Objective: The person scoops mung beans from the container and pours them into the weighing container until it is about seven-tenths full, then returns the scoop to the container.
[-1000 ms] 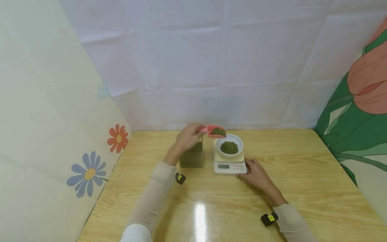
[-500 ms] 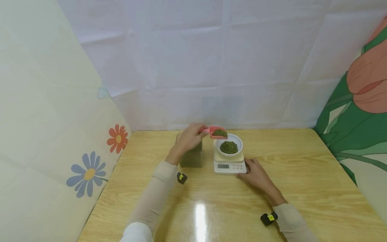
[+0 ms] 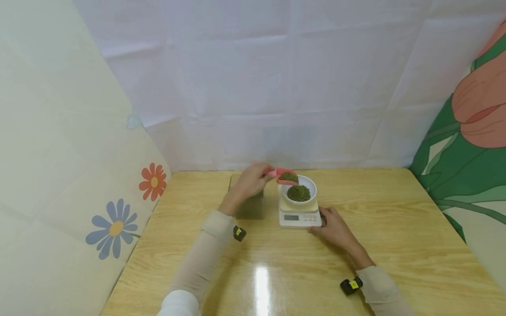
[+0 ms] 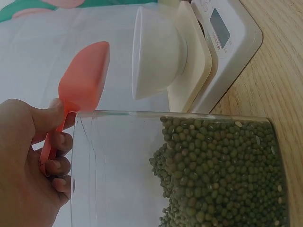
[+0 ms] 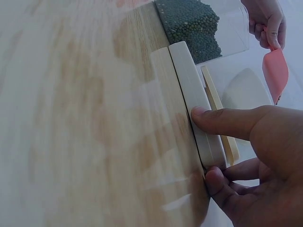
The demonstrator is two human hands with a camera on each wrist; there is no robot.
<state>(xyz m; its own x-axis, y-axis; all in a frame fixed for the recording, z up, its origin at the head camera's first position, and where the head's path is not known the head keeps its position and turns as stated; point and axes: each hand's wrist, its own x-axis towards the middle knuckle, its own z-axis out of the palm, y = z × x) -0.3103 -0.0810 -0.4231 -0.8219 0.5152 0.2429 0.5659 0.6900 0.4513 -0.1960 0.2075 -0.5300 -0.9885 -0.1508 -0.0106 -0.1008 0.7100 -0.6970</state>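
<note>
My left hand [image 3: 250,182] grips the handle of a red scoop [image 4: 85,78], its fingers curled round it. Green mung beans [image 3: 288,177] lie in the scoop, whose lip is over the left rim of a white bowl [image 3: 312,188]. More mung beans [image 3: 298,193] are heaped inside the bowl. Beneath it is a white kitchen scale [image 3: 298,220] with a cream platform; its display is unreadable. My right hand [image 3: 336,230] holds the scale's front right corner, thumb on the front edge and fingers at the side, as the right wrist view shows.
Left of the scale stands a clear container [image 4: 118,161] partly filled with mung beans [image 4: 222,165], under my left forearm. All stands on a wooden table [image 3: 284,272]. A white cloth [image 3: 237,87] hangs behind, with flower-patterned sheets on both sides.
My left hand has moved the scoop slightly right and toward me, bringing its lip over the bowl's rim and tipping it a little. The right hand keeps its hold on the scale.
</note>
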